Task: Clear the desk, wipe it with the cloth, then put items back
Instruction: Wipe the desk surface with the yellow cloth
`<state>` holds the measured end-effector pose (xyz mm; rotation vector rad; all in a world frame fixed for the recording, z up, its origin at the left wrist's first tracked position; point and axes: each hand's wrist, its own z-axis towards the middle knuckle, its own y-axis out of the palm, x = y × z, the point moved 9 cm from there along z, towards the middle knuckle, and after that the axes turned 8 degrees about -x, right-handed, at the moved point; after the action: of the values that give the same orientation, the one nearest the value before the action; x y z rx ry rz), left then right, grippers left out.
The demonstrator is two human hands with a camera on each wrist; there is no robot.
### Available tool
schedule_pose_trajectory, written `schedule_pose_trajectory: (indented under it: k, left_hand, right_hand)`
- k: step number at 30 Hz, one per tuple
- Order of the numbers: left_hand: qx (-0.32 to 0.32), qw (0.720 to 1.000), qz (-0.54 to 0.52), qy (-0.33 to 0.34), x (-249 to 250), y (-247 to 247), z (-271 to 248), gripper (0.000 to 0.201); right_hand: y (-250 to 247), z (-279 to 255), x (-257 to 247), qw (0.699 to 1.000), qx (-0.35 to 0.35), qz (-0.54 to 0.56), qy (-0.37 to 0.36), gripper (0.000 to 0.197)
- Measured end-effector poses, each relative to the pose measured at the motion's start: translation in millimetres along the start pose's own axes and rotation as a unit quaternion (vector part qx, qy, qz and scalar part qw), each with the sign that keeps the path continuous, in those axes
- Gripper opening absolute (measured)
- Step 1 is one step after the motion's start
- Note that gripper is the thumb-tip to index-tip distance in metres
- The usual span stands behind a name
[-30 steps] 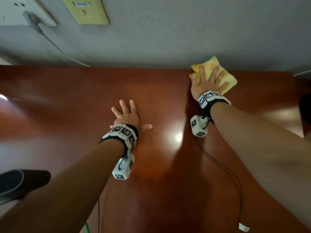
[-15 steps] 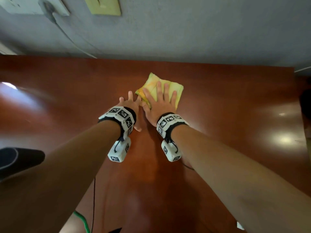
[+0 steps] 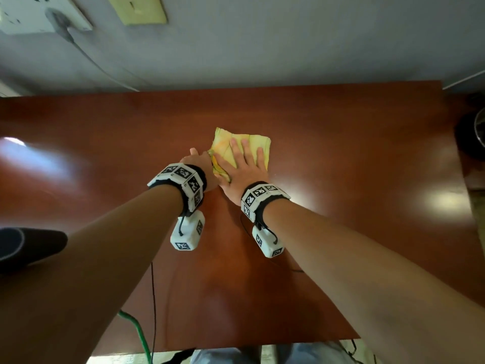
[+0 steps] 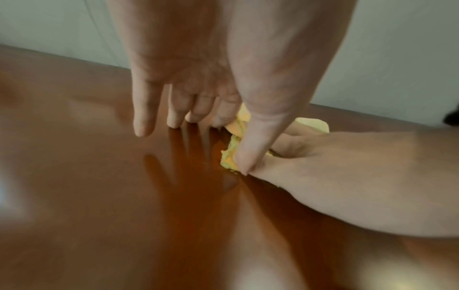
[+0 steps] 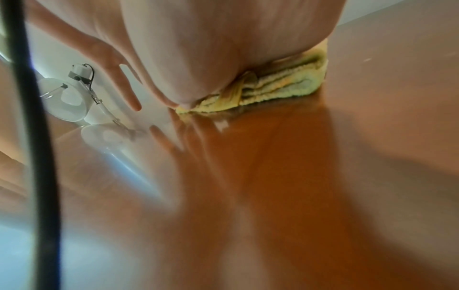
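We pressed our flat right hand (image 3: 242, 170) on the cloth (image 3: 253, 144), left hand (image 4: 188, 82) open beside it, judging even pressure across the counter (image 3: 354, 158) best.

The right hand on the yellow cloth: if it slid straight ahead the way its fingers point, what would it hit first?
Probably nothing on the desk. The right hand lies flat on the yellow cloth, fingers pointing toward the wall. Bare wood lies ahead, so the wall looks first.

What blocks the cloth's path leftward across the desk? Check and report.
The left hand does: it rests on the desk against the cloth's left edge, thumb touching it. The right hand presses the cloth flat. Beyond, nothing visible.
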<state>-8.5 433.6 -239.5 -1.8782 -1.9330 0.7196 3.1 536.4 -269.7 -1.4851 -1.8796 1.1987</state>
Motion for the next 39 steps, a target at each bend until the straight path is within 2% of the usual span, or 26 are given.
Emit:
schedule_pose_trajectory:
  k: [5,14,19,23,26,31,36,39]
  left_hand:
    - [-0.007,0.999,-0.039,-0.022,49.6,8.9,-8.4,0.088]
    - [-0.003,0.998,-0.049,0.034,187.0,21.8,-30.2,0.103]
    - [-0.020,0.996,-0.060,0.056,263.0,38.6,-45.3,0.100]
    - [-0.022,0.994,-0.074,0.073,309.0,42.9,-53.0,0.100]
    - [-0.032,0.996,-0.051,0.063,320.3,42.9,-53.3,0.107]
    - [-0.050,0.998,-0.021,0.041,321.9,44.6,-49.4,0.120]
    - [-0.051,0.998,-0.018,0.037,323.9,41.8,-47.2,0.125]
    - [-0.048,0.998,-0.022,0.044,322.8,42.5,-46.8,0.126]
  right_hand:
    - [7.0,-33.3,60.1,1.000,0.007,0.012,0.019,0.058]
    - [21.3,-94.2,217.0,0.996,0.013,0.033,0.086,0.058]
    - [25.2,-125.9,300.1,0.989,0.025,0.063,0.128,0.057]
    - [27.6,-150.6,371.7,0.974,0.042,0.109,0.196,0.056]
    - [28.8,-164.9,412.1,0.959,0.062,0.135,0.241,0.055]
    - [26.6,-156.5,401.6,0.953,0.108,0.140,0.246,0.053]
    - [20.6,-126.1,339.4,0.985,0.091,0.062,0.132,0.052]
    - [18.0,-121.1,332.8,0.989,0.084,0.055,0.106,0.053]
